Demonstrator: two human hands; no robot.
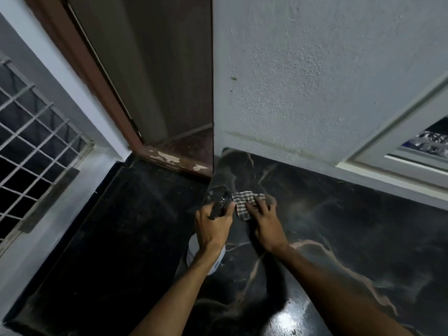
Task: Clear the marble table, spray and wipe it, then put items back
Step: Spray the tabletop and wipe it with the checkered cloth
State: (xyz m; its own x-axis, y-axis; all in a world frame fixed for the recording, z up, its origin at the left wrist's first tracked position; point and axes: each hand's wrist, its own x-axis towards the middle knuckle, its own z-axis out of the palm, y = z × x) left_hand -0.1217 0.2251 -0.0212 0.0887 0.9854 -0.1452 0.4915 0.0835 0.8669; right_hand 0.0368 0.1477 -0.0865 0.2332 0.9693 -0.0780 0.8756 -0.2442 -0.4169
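Note:
The black marble table with pale veins fills the lower right, set against a white wall. My right hand presses a checked cloth flat on the marble near the table's far left corner. My left hand is closed around the black trigger head of a spray bottle, right beside the cloth. The bottle's white body shows below my left wrist, mostly hidden by the forearm.
A dark floor lies left of the table edge. An open doorway with a brown frame is ahead left. A barred window is at far left, and a white window frame at right above the table.

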